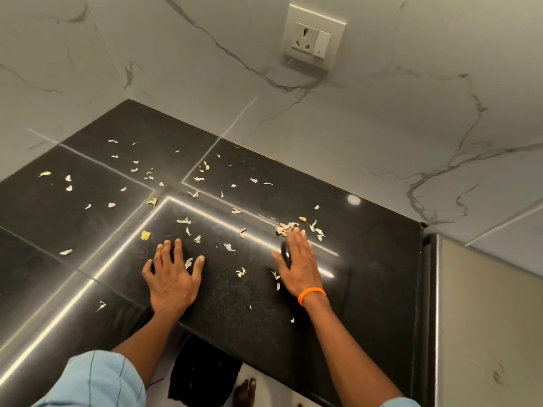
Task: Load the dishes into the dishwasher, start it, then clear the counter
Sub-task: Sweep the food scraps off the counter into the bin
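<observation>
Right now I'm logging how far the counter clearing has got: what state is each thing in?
Counter: black, glossy, littered with scraps.
Peel scraps: scattered widely, one small heap at the right fingertips.
Left hand: flat on the counter, fingers spread.
Right hand: flat, fingers straight, touching the heap.
Wall socket: nothing plugged in.

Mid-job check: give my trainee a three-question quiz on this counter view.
1. True or false: the left hand lies flat with fingers spread on the black counter.
2. Which wrist wears the orange band? A left, B right.
3. What is scattered over the counter?

Key: 1 true. 2 B, the right hand. 3 Small pale peel scraps, some piled at the right fingertips.
</observation>
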`<state>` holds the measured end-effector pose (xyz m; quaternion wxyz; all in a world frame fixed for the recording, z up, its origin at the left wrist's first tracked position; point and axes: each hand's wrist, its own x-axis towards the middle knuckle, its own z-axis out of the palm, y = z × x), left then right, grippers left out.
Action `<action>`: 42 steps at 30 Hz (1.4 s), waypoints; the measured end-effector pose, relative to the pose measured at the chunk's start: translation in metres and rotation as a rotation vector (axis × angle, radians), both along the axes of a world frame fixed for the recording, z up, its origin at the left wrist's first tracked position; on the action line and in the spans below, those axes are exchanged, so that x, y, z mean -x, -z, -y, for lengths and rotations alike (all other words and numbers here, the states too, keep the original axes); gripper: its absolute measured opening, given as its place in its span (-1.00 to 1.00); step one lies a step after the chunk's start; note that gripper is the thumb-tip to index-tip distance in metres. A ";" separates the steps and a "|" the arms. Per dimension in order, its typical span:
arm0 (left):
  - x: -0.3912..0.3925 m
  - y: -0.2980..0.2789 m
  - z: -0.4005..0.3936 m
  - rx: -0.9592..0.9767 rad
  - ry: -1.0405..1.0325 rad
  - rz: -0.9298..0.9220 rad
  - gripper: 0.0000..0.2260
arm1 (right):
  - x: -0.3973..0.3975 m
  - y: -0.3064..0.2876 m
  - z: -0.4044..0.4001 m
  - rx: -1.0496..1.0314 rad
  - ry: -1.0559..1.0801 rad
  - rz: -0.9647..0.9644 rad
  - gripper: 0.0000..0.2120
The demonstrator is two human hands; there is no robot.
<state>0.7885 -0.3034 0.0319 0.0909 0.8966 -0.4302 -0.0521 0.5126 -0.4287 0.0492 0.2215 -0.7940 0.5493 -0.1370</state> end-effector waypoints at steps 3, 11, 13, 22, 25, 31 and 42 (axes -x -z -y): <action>0.000 -0.001 0.000 -0.007 -0.008 0.008 -0.31 | 0.019 0.002 0.030 -0.007 0.241 -0.022 -0.25; 0.000 -0.003 0.002 -0.017 -0.027 0.027 -0.31 | 0.011 -0.004 0.078 -0.253 0.810 0.008 -0.20; 0.000 -0.003 0.002 -0.023 -0.028 0.030 -0.31 | -0.022 -0.007 0.080 -0.236 0.609 0.018 -0.19; 0.001 -0.008 0.003 -0.050 -0.050 0.026 -0.31 | -0.028 -0.001 0.134 -0.106 0.389 0.006 -0.16; 0.001 -0.007 0.003 -0.048 -0.049 0.026 -0.31 | -0.003 0.004 0.143 -0.176 0.334 -0.136 -0.09; 0.001 -0.006 0.003 -0.025 -0.048 0.030 -0.31 | -0.029 -0.006 0.088 -0.280 -0.133 -0.049 -0.12; 0.000 -0.004 0.001 -0.015 -0.051 0.029 -0.31 | -0.001 0.017 -0.043 -0.036 0.616 0.091 -0.27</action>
